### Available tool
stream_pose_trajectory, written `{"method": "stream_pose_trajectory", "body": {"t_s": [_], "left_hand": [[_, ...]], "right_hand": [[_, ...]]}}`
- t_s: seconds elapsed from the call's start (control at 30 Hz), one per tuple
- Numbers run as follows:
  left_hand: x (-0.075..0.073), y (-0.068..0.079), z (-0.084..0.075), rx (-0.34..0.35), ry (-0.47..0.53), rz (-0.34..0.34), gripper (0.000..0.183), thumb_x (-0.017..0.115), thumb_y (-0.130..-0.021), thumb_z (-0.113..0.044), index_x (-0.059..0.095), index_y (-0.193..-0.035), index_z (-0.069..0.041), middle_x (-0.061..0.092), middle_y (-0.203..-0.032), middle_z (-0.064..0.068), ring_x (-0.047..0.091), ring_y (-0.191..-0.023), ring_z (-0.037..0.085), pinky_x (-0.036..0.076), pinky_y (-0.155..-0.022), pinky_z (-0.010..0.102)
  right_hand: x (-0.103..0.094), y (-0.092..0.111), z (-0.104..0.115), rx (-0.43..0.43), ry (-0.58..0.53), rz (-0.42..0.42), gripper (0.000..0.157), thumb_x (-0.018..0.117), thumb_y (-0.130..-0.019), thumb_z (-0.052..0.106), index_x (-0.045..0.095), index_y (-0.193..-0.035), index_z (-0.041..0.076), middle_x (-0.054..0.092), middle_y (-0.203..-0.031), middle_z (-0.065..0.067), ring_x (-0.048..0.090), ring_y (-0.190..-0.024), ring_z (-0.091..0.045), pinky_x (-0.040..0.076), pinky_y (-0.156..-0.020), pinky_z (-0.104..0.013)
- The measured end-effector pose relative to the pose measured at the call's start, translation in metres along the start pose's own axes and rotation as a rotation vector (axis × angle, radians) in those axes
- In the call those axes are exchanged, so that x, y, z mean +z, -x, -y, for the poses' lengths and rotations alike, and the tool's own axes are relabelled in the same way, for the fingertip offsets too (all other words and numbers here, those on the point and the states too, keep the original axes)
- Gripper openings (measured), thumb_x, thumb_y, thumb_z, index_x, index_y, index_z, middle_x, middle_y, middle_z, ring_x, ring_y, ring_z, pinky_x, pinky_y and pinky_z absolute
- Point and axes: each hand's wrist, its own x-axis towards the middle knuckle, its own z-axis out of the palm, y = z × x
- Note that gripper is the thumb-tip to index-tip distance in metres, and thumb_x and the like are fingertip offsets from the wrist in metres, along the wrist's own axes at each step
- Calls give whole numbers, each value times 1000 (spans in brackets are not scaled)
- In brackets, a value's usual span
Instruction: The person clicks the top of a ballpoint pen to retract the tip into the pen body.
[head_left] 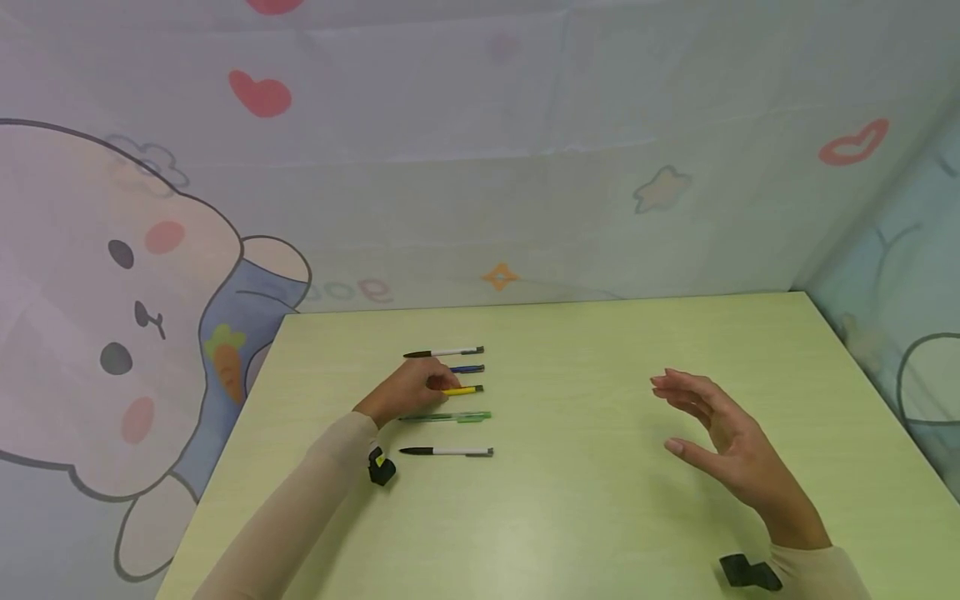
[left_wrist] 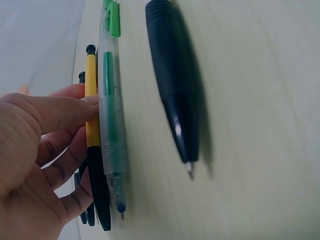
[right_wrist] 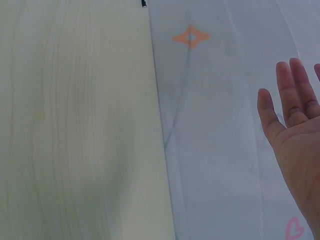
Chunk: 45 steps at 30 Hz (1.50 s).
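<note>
My left hand (head_left: 411, 388) pinches a yellow pen (head_left: 465, 390) with a black lower half between thumb and fingers, as the left wrist view shows closely. The yellow pen lies in a column of pens. Beyond it are a blue pen (head_left: 468, 368), partly covered by the hand, and a white pen (head_left: 450, 352) with a black grip. Nearer to me come a clear green pen (left_wrist: 111, 110) and another white pen (head_left: 453, 452), whose black tip end (left_wrist: 175, 85) looms large in the left wrist view. My right hand (head_left: 731, 446) hovers over the table's right side, fingers extended, holding nothing.
The pens lie on a pale wooden table (head_left: 570, 517). A printed cloth (head_left: 465, 167) with hearts and a bear hangs behind its far edge. Black wrist-worn devices (head_left: 381, 468) sit at both sleeves.
</note>
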Motion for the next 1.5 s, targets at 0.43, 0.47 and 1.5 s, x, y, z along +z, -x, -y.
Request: {"method": "stream_pose_trajectory", "body": {"t_s": [0.43,0.47,1.5], "left_hand": [[0,0,2,28,-38,-3,22,71,-93,-1,73,-113,-12,70,-108,1,66,-101,15,57,-90,35],[0,0,2,30,-34,-4,22,71,-93,-1,73,-113,-12,70,-108,1,66,-101,16,57,-90,35],[-9,22,-8,79,-39,-108,24,68,-98,-10,69,-122,-8,68,-118,5,66,-109,22,57,-93,42]], "right_hand": [[0,1,-2,-10,9,3,78,61,-77,-32,31,-148,-17,45,-146,-29,48,-136,-29,38,-115,-25],[0,1,-2,-9,12,2,78,61,-77,-32,31,-148,-17,45,-146,-29,48,-136,-28,38,-114,-25],[-1,1,-1,5,19,-7,78,60,-78,-32,32,-148,-16,46,-145,-29,49,-135,-28,37,-114,-26]]}}
